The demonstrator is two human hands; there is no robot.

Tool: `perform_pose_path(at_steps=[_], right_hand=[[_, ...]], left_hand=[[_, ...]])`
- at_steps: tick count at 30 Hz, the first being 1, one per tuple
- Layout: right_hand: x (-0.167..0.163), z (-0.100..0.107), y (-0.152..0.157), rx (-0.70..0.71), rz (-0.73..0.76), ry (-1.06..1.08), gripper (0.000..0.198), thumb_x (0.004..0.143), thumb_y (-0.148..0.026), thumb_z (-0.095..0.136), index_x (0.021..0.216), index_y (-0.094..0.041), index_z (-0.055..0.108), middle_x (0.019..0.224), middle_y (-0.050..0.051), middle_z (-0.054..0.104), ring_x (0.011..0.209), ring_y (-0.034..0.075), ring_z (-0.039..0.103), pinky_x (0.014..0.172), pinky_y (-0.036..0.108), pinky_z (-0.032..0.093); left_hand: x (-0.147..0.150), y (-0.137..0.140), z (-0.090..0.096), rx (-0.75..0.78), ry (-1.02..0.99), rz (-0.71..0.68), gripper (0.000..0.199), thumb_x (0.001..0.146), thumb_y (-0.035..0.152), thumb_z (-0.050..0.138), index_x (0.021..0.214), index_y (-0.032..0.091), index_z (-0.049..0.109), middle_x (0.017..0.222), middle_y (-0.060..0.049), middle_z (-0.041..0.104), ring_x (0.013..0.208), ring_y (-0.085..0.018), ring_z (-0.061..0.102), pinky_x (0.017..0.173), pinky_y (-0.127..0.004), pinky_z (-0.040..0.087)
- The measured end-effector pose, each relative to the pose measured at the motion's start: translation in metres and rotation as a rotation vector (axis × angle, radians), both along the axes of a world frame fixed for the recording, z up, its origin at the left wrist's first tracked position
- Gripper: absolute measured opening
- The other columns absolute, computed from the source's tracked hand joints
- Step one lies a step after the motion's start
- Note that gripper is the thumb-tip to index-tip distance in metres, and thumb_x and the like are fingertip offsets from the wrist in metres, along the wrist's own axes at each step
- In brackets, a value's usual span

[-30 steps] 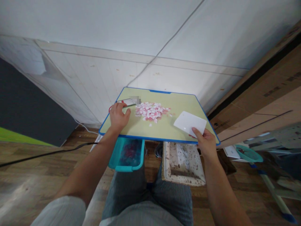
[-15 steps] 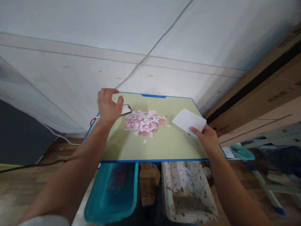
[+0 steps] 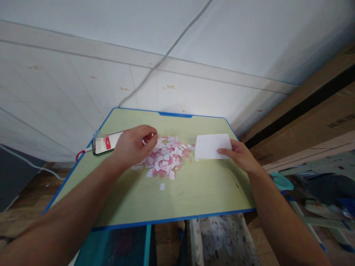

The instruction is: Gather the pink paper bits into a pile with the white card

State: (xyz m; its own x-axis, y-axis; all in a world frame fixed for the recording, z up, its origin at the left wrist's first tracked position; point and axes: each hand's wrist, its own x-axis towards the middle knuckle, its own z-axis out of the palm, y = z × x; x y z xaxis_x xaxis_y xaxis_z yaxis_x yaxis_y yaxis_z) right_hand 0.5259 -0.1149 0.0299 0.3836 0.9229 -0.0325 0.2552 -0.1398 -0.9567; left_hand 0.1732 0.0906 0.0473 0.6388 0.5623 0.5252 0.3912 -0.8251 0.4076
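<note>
The card (image 3: 208,146) is white, flat and blank, with rounded corners and a small dark mark near its upper left corner. It is held at its right end, broad face up, its left edge just beside the pieces (image 3: 166,157). These are small, flat and mostly square, white mixed with translucent pink, heaped loosely and overlapping mid-table. A stray piece (image 3: 162,187), white, lies apart, nearer the person.

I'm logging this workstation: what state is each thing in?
Pile: loose, heaped pieces
White card: held, unbent
Left hand: fingers curled, grip unclear
Right hand: closed on the card
Phone: face up, screen lit
Teal bin: uncovered where visible
Speckled bin: uncovered where visible
</note>
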Motion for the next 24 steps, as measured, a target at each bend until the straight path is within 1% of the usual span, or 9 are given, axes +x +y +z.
perform_pose_path(at_steps=[4,7,9,13,17,20,22,24], right_hand=[[-0.004,-0.001,-0.014,-0.009,-0.058,-0.078,0.047,0.070,-0.042,0.089,0.108,-0.017,0.079,0.092,0.006,0.080,0.072,0.022,0.068,0.066,0.034,0.055],[-0.011,0.000,-0.028,-0.042,-0.110,-0.124,0.049,0.070,-0.043,0.089,0.111,-0.017,0.079,0.094,0.007,0.080,0.072,0.023,0.068,0.065,0.035,0.056],[-0.019,0.000,-0.040,-0.072,-0.149,-0.134,0.048,0.070,-0.044,0.089,0.109,-0.017,0.080,0.094,0.007,0.080,0.071,0.023,0.068,0.063,0.034,0.056],[-0.045,-0.001,-0.067,-0.122,-0.229,-0.165,0.044,0.070,-0.045,0.089,0.103,-0.018,0.081,0.093,0.008,0.080,0.070,0.024,0.069,0.063,0.036,0.057],[-0.079,-0.002,-0.088,-0.180,-0.260,-0.144,0.043,0.069,-0.044,0.089,0.102,-0.019,0.081,0.090,0.007,0.080,0.071,0.025,0.068,0.062,0.036,0.055],[-0.110,0.001,-0.093,-0.218,-0.229,-0.134,0.039,0.071,-0.045,0.087,0.098,-0.019,0.080,0.084,0.006,0.079,0.069,0.024,0.066,0.060,0.034,0.053],[-0.131,0.004,-0.092,-0.210,-0.205,-0.155,0.036,0.074,-0.046,0.085,0.096,-0.018,0.080,0.083,0.006,0.079,0.069,0.024,0.066,0.060,0.032,0.051],[-0.149,0.007,-0.088,-0.187,-0.186,-0.170,0.034,0.076,-0.046,0.083,0.095,-0.018,0.079,0.084,0.005,0.079,0.071,0.024,0.067,0.061,0.032,0.051]], left_hand=[[-0.002,-0.005,0.008,-0.031,0.026,-0.023,0.019,0.092,0.037,0.058,0.092,0.025,0.072,0.077,0.002,0.070,0.066,-0.015,0.061,0.067,-0.029,0.045],[-0.002,-0.007,0.013,-0.057,-0.013,-0.014,0.018,0.091,0.035,0.058,0.089,0.024,0.072,0.076,0.002,0.070,0.065,-0.015,0.061,0.065,-0.028,0.045],[-0.003,-0.007,0.016,-0.077,-0.043,0.008,0.018,0.090,0.035,0.058,0.088,0.023,0.072,0.076,0.002,0.070,0.065,-0.015,0.062,0.067,-0.028,0.046],[-0.012,-0.012,0.026,-0.119,-0.078,0.039,0.019,0.089,0.036,0.059,0.089,0.023,0.072,0.077,0.001,0.071,0.067,-0.015,0.063,0.069,-0.028,0.049],[-0.037,-0.031,0.035,-0.169,-0.071,0.024,0.020,0.090,0.036,0.058,0.089,0.023,0.073,0.082,0.001,0.072,0.071,-0.015,0.064,0.065,-0.026,0.049],[-0.066,-0.052,0.029,-0.220,-0.079,0.070,0.020,0.090,0.037,0.060,0.091,0.024,0.075,0.082,0.001,0.072,0.070,-0.014,0.064,0.058,-0.024,0.047],[-0.087,-0.065,0.016,-0.293,-0.059,0.146,0.019,0.089,0.039,0.063,0.091,0.024,0.076,0.083,0.001,0.073,0.071,-0.015,0.065,0.055,-0.024,0.047],[-0.106,-0.075,-0.001,-0.362,-0.062,0.203,0.021,0.090,0.042,0.063,0.093,0.026,0.077,0.088,0.001,0.075,0.076,-0.017,0.067,0.054,-0.024,0.048]])
